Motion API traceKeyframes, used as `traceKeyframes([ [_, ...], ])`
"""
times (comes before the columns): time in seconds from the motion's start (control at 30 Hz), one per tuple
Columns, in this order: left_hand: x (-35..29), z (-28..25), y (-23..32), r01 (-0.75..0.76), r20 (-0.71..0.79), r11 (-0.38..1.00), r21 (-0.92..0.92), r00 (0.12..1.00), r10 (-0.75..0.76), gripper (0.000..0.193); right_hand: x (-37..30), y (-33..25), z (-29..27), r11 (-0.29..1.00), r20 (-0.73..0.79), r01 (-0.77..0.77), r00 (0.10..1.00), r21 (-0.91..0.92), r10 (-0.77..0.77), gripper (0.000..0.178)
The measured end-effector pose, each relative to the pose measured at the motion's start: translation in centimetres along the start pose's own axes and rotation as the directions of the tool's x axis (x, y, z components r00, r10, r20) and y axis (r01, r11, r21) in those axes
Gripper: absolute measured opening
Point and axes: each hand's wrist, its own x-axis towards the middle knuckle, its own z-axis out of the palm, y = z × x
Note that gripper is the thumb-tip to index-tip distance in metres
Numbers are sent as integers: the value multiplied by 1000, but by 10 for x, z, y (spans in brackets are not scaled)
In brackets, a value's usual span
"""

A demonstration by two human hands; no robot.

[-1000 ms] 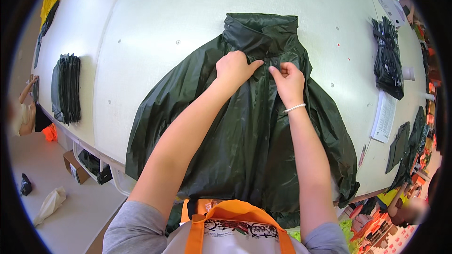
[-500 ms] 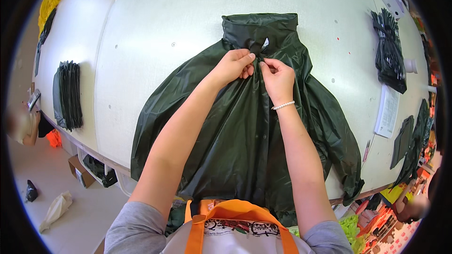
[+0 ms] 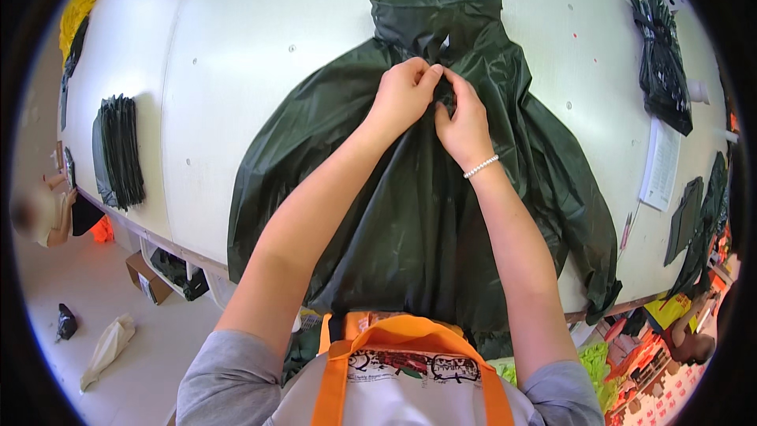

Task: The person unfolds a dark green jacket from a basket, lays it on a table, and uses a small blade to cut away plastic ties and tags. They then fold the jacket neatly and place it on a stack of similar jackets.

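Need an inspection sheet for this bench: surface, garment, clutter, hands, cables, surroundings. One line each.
Surface: pale table, small round marks on it.
Garment: dark green jacket laid out, collar at the far end.
Clutter: dark folded stack at left; tied dark bundle, papers at right.
Hands: left hand and right hand at the jacket's front below the collar; exact grip hidden.
Cables: nothing seen.
Surroundings: carton below the table's left side; white crumpled item on the floor; co-workers both sides.

Short grey sleeves (image 3: 229,379), orange straps (image 3: 332,386), pale printed front (image 3: 402,404), white beaded right-wrist bracelet (image 3: 481,167)
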Motion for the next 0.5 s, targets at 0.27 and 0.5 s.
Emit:
traceKeyframes([
  [0.27, -135, 14, -15, 186, 264, 940, 285, 928, -264, 43, -127, -33, -66, 933, 171, -351, 927, 81, 334, 13],
  [0.5, -150, 26, 2, 364, 357, 930, -57, 877, -322, 36, -151, -45, -67, 973, 25, -217, 976, 83, 216, 10],
])
